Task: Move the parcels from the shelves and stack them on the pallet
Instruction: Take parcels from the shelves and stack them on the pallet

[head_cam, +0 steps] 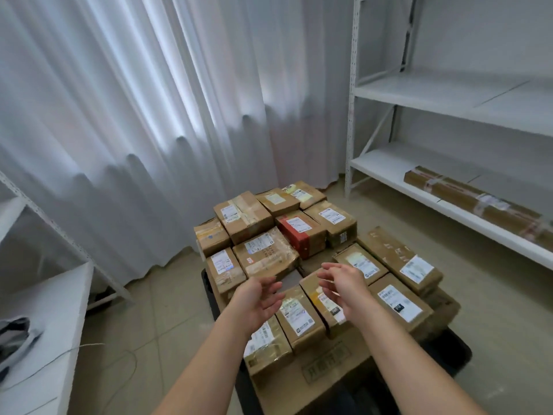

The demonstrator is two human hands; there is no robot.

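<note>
Several brown cardboard parcels [266, 256] with white labels lie packed together on a black pallet [454, 354] on the floor; one parcel [302, 232] is red. My left hand [257, 301] and my right hand [344, 286] hover just above the near parcels, palms facing each other, fingers relaxed, holding nothing. A small labelled parcel [299, 316] lies below and between them. One long flat parcel [475, 202] lies on the lowest board of the white shelf [389, 166] at the right.
White curtains [149, 115] hang behind the pallet. The upper boards of the right shelf are bare. A second white shelf [45, 310] stands at the left with a grey cloth [15, 339] and a thin cord on it. Tiled floor surrounds the pallet.
</note>
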